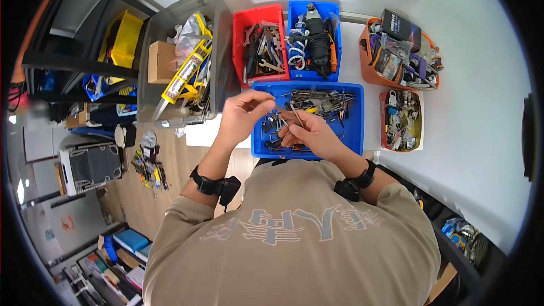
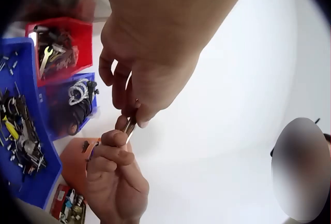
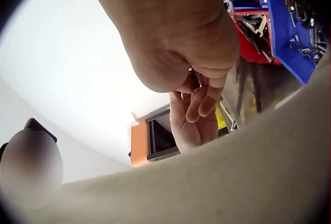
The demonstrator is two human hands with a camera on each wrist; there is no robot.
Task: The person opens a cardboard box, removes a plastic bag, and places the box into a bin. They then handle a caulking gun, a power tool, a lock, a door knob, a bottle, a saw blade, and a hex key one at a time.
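Both hands meet over a blue tray (image 1: 354, 146) of loose bits, screws and small tools. My right hand (image 1: 317, 136), palm turned up, holds slim metal rods (image 1: 296, 112) between its thumb and curled fingers; they look like drill bits. My left hand (image 1: 241, 116) is just left of them, thumb and forefinger pinched together at a small slim metal piece. In the left wrist view, shiny metal (image 2: 130, 126) runs between the fingertips of both hands. The right wrist view shows the right hand (image 3: 191, 53) in front of the left (image 3: 191, 131), hiding most of the metal.
Behind the tray stand a red bin (image 1: 238, 45) of wrenches and pliers and a blue bin (image 1: 292, 8) with a corded power tool. A grey tub (image 1: 224, 62) with a caulking gun (image 1: 184, 76) is at left. An orange basket (image 1: 368, 68) and a smaller box (image 1: 385, 136) of parts stand right.
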